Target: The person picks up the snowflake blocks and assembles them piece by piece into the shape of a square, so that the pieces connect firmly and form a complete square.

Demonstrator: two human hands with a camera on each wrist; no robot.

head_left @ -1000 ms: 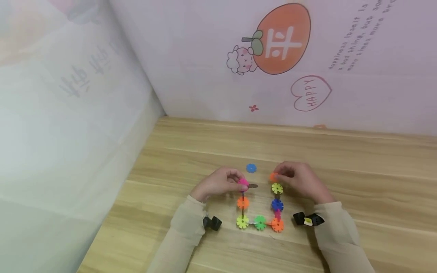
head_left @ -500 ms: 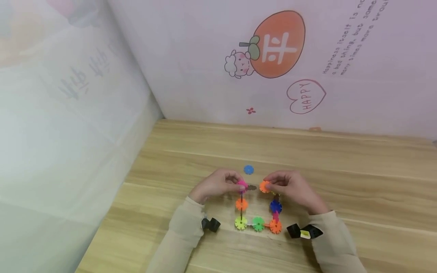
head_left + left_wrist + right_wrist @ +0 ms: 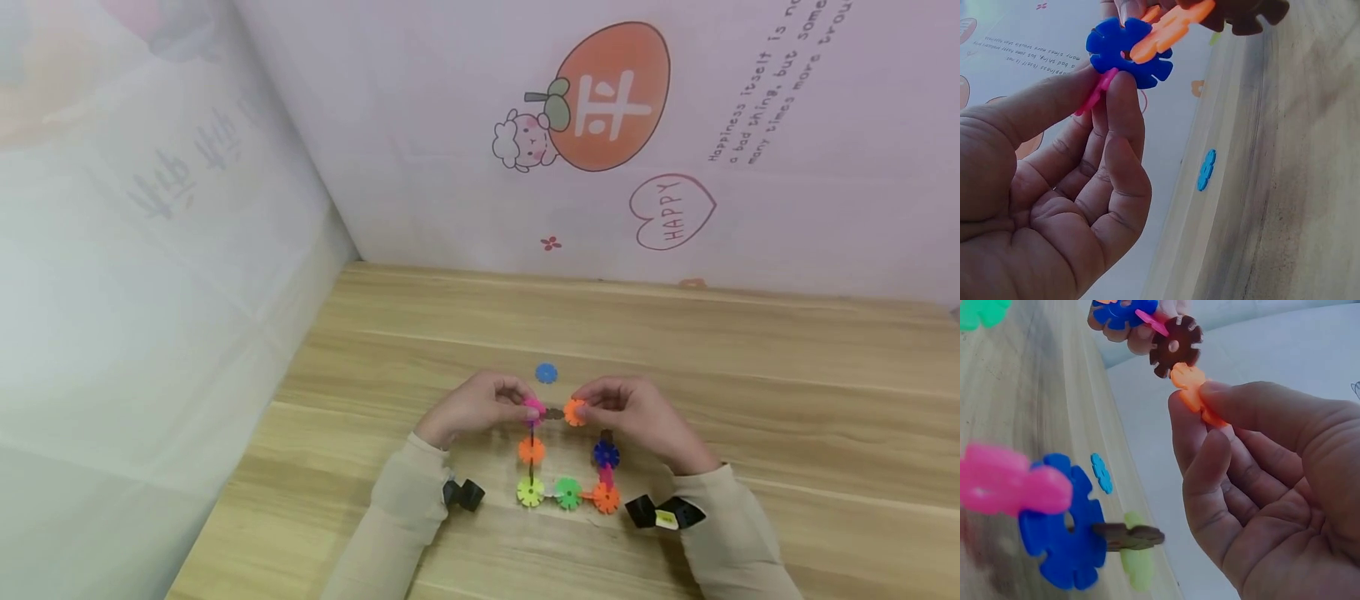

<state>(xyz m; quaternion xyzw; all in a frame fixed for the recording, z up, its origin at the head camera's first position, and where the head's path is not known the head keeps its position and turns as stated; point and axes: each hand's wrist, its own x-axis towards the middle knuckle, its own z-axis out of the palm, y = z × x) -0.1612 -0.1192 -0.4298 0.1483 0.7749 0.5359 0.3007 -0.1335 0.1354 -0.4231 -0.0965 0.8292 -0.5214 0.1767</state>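
Note:
A pink notched disc (image 3: 534,410) is pinched between the thumb and fingers of my left hand (image 3: 480,408). It ends the left side of a chain of linked snowflake discs, above a blue disc (image 3: 1129,53) and an orange disc (image 3: 531,451). From the pink disc a brown disc (image 3: 1175,347) juts to the right. My right hand (image 3: 637,412) pinches another orange disc (image 3: 1191,390), whose edge meets the brown disc's rim; how deep the slots engage, I cannot tell. In the right wrist view, a pale yellow-green disc (image 3: 1138,562) ends the chain's right side, apart from the held orange disc.
A loose light-blue disc (image 3: 547,373) lies on the wooden table (image 3: 420,333) beyond my hands. Yellow (image 3: 530,492), green (image 3: 568,493) and orange discs form the chain's near side. A printed cloth (image 3: 450,167) stands behind the table, with another at the left.
My right hand has moved left with the orange disc, from beside the yellow-green disc to the brown disc. The yellow-green disc is now hidden in the head view. My left hand stays nearly still.

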